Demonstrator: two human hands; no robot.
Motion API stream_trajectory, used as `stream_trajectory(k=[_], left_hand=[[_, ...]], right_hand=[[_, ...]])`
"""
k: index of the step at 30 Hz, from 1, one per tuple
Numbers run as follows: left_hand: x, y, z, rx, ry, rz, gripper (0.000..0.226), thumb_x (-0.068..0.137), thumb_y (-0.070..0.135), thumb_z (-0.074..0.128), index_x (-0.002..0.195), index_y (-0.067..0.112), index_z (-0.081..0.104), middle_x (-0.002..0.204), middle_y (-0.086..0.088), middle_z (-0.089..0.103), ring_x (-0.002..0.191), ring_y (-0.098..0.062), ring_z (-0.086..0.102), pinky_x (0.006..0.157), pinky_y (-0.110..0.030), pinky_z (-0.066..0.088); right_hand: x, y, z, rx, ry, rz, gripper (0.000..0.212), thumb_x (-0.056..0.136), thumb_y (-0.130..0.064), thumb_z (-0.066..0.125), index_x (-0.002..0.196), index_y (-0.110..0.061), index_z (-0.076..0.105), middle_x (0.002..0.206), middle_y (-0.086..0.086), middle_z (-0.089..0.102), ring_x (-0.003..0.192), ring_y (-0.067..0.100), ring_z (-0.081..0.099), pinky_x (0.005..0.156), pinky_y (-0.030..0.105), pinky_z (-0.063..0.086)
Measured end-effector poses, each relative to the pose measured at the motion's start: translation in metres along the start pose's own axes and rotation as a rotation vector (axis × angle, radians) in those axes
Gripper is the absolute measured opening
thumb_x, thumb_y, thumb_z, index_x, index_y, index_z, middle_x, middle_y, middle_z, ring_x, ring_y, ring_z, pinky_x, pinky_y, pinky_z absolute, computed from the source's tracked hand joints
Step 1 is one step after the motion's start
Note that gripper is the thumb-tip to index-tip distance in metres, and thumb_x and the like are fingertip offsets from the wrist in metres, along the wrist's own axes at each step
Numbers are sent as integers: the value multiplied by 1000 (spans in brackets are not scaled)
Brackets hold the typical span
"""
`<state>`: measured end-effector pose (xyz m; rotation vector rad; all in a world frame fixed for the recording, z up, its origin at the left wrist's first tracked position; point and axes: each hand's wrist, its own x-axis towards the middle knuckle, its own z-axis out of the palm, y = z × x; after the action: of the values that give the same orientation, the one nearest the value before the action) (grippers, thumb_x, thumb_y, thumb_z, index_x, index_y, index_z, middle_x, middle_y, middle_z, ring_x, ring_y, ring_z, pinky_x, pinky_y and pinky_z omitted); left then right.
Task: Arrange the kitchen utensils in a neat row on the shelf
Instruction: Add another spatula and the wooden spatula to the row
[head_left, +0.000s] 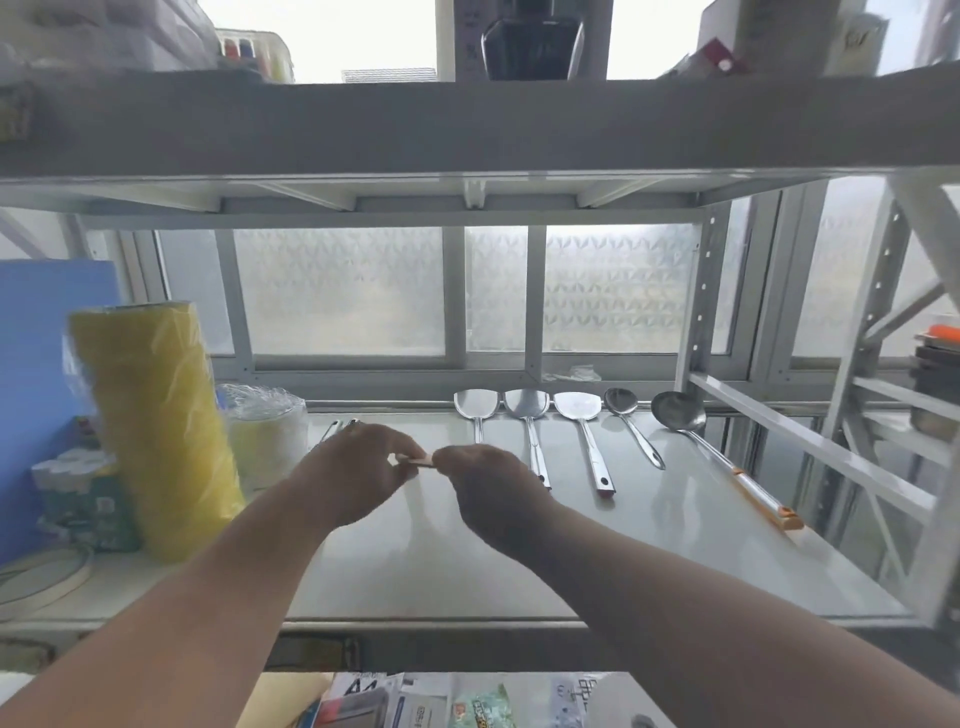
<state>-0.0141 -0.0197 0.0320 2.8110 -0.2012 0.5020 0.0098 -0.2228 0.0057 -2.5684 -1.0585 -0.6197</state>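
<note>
Several steel utensils lie side by side on the white shelf (649, 561), heads toward the window: three spatulas (476, 410) (527, 408) (579, 410), a spoon (623, 408) and a ladle (680, 413) with an orange-tipped handle. My left hand (353, 473) and my right hand (493, 493) meet over the shelf left of the row, both pinching a small wooden-coloured piece (415, 460), apparently a utensil handle; the rest is hidden. Two thin metal handles (337, 428) show behind my left hand.
A tall yellow roll (156, 426) in plastic wrap, a stack of clear-wrapped white cups (267, 431), tissue packs (83, 499) and a blue board (41, 364) crowd the shelf's left end. A shelf board runs overhead; a frosted window is behind. Packages lie on the shelf below.
</note>
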Motion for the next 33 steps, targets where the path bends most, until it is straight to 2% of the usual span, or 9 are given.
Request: stream_trajectory(k=[6, 9, 12, 16, 19, 22, 27, 30, 33], left_hand=[[11, 14, -28, -178, 381, 56, 25, 99, 39, 63, 75, 32, 66, 68, 29, 65, 66, 4, 59, 64, -30, 44], [17, 28, -49, -285, 488, 68, 20, 95, 35, 68, 80, 22, 71, 66, 10, 69, 68, -12, 64, 65, -36, 49], [23, 41, -67, -465, 528, 41, 26, 86, 38, 69, 82, 14, 74, 69, -9, 70, 64, -33, 63, 63, -43, 52], [29, 45, -73, -723, 580, -36, 17, 84, 38, 73, 78, 22, 76, 64, -8, 73, 47, -18, 60, 64, -43, 58], [32, 40, -62, -864, 557, -149, 16, 81, 40, 76, 77, 25, 76, 57, -1, 70, 46, -12, 60, 65, -40, 57], [34, 32, -36, -937, 441, -285, 14, 84, 33, 80, 88, 20, 76, 68, -5, 76, 52, -16, 65, 67, -39, 54], [25, 22, 20, -835, 107, -470, 47, 85, 14, 80, 128, 18, 65, 88, -8, 82, 64, -17, 75, 62, -36, 61], [22, 17, 46, -855, -2, -550, 69, 87, 7, 81, 148, 16, 50, 97, -13, 78, 73, -22, 74, 64, -34, 62], [21, 12, 62, -760, -18, -582, 57, 85, 5, 79, 138, 11, 58, 105, -19, 75, 90, -33, 75, 84, -46, 64]], right_hand=[[16, 6, -32, 525, 347, 319, 34, 104, -27, 60, 136, -17, 60, 117, 6, 75, 106, 26, 70, 92, 35, 51], [20, 12, -38, 582, 264, 474, 53, 100, -40, 63, 148, -22, 48, 136, 2, 68, 122, 19, 65, 99, 31, 48], [12, 12, -40, 672, 113, 525, 55, 95, -49, 68, 142, -24, 54, 119, -7, 73, 98, 2, 69, 73, 18, 53], [-8, 5, -32, 670, -117, 473, 19, 97, -40, 65, 109, -28, 74, 91, -4, 79, 79, 17, 75, 67, 33, 60], [-22, -4, -22, 693, -242, 471, 13, 97, -39, 62, 103, -33, 73, 86, -8, 78, 48, 6, 58, 46, 21, 42], [-25, -11, -13, 752, -269, 503, 9, 100, -37, 62, 102, -33, 70, 80, -10, 77, 52, 12, 57, 54, 29, 43], [-20, -13, 0, 609, -274, 529, 21, 100, -36, 65, 116, -23, 70, 83, -6, 72, 52, 7, 60, 36, 14, 35], [-17, -12, 8, 502, -296, 527, 43, 97, -43, 69, 132, -18, 65, 115, 3, 71, 78, 15, 68, 57, 21, 47], [-19, -10, 13, 380, -317, 474, 51, 96, -44, 72, 138, -19, 61, 131, 5, 65, 113, 23, 66, 88, 29, 50]])
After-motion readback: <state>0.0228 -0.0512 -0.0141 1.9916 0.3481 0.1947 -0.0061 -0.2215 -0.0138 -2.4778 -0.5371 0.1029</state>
